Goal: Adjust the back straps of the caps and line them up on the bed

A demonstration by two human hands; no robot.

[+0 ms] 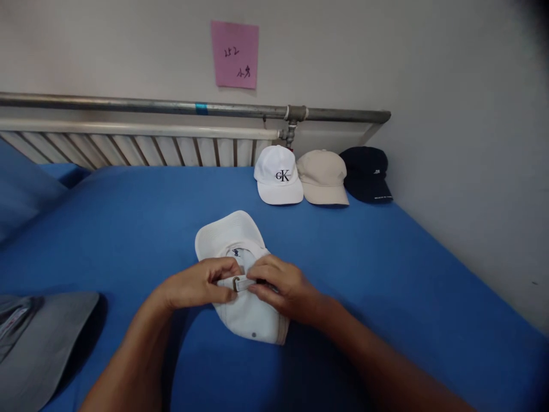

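Observation:
A white baseball cap [253,315] lies on the blue-covered surface in front of me, its brim pointing away and to the left. Its back strap [244,283] with a small metal buckle [235,284] spans between my hands. My left hand [206,280] pinches the strap at the buckle's left side, thumb below and fingers above. On the other side, my right hand [285,286] has thumb and fingers closed on the strap's right part. A dark mark shows inside the cap's opening. Some fingertips are hidden behind the strap.
Along the back stand a white cap [278,171] lettered CK, a beige cap [322,174] and a navy cap [366,171]. A grey cap [55,343] lies at the left front. Behind are a radiator [163,150] and a metal pipe [141,105]; a wall bounds the right.

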